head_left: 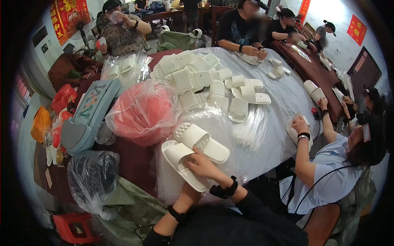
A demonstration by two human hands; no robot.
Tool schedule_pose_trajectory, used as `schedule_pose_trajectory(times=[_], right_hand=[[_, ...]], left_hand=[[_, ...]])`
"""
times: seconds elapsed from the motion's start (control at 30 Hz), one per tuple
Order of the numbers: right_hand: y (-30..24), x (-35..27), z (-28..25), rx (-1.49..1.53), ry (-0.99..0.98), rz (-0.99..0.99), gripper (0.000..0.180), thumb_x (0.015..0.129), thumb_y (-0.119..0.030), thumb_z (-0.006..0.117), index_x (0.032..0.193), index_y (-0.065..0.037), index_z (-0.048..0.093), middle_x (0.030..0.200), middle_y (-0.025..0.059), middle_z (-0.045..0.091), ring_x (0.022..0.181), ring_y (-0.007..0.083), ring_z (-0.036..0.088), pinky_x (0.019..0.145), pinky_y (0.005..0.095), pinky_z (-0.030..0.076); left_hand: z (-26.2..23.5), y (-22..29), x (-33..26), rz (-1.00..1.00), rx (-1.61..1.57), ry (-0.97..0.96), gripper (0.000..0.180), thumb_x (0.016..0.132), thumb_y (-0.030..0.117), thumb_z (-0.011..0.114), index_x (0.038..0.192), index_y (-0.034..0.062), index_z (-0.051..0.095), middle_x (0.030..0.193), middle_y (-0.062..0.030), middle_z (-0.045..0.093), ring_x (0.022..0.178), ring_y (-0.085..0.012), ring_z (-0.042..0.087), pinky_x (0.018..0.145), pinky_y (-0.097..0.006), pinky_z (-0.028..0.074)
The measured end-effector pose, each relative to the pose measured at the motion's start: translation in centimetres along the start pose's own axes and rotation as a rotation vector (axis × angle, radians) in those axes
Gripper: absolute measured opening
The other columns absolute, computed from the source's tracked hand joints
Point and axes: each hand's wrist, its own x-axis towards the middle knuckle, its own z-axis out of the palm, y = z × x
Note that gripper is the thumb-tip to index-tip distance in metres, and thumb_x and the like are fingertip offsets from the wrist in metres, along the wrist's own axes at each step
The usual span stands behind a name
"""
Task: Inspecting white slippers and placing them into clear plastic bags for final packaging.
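the right hand [203, 165] grips two near white slippers [192, 136]; the left hand [192, 192] is beneath, its grip impossible to tell.

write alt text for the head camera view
A person's right hand holds a pair of white slippers over a plastic-covered table, left hand at one heel. More slippers lie piled beyond, with a co-worker at right.

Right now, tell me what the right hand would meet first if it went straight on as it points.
Probably the broad strap of the white slipper that the right hand already touches; beyond, perhaps the pink bundle, though depth is unclear.
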Motion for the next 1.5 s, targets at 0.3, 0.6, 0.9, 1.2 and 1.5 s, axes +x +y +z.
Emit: schedule_pose_trajectory(times=[0.3, 0.6, 0.9, 1.2, 1.5], right_hand=[[-5.2, -8.5, -4.5, 0.752, 0.055, -0.053, 0.062, 0.080, -0.009, 0.068, 0.134, 0.006, 0.042, 0.142, 0.0114, 0.034, 0.132, 0.0214, 0.033, 0.108, 0.0326, 0.027], [-2.8, -12.8, -4.7, 0.397, -0.213, -0.143, 0.042, 0.090, -0.009, 0.055, 0.131, -0.004, 0.050, 0.148, 0.0170, 0.027, 0.138, 0.0327, 0.023, 0.112, 0.0411, 0.019], [-4.1, -13.1, -5.4, 0.143, 0.018, -0.202, 0.032, 0.085, 0.001, 0.058, 0.117, -0.001, 0.060, 0.131, 0.0146, 0.046, 0.124, 0.0310, 0.043, 0.102, 0.0390, 0.035], [-2.7, -14.3, -5.9, 0.788, 0.065, 0.205, 0.032, 0.087, -0.005, 0.062, 0.117, 0.004, 0.059, 0.118, 0.0088, 0.057, 0.108, 0.0169, 0.055, 0.093, 0.0282, 0.044], [-2.7, -15.2, -6.2, 0.722, -0.138, -0.055, 0.025, 0.087, -0.011, 0.063, 0.110, 0.001, 0.064, 0.126, 0.0106, 0.052, 0.115, 0.0193, 0.050, 0.096, 0.0302, 0.040]], left_hand=[[-3.6, 0.5, -0.6, -0.071, -0.084, -0.010, 0.043, 0.082, 0.025, 0.062, 0.120, 0.0049, 0.057, 0.128, -0.0182, 0.051, 0.123, -0.0357, 0.044, 0.107, -0.049, 0.028], [-6.9, -1.3, -2.4, -0.336, -0.482, -0.100, 0.039, 0.081, 0.028, 0.058, 0.115, 0.0098, 0.061, 0.125, -0.0134, 0.054, 0.124, -0.0344, 0.042, 0.104, -0.050, 0.030], [-5.1, -1.8, -1.6, -0.007, -0.107, 0.008, 0.039, 0.083, 0.022, 0.055, 0.120, 0.0082, 0.057, 0.123, -0.0141, 0.057, 0.124, -0.0294, 0.046, 0.104, -0.048, 0.032], [-5.7, -1.7, 0.5, -0.105, -0.216, 0.158, 0.022, 0.078, 0.012, 0.060, 0.099, 0.0043, 0.061, 0.098, -0.0138, 0.064, 0.092, -0.0326, 0.059, 0.081, -0.044, 0.044], [-3.7, -3.7, -0.4, 0.053, -0.266, 0.186, 0.048, 0.073, 0.015, 0.068, 0.119, 0.0060, 0.059, 0.098, -0.0120, 0.066, 0.091, -0.0292, 0.062, 0.078, -0.040, 0.047]])
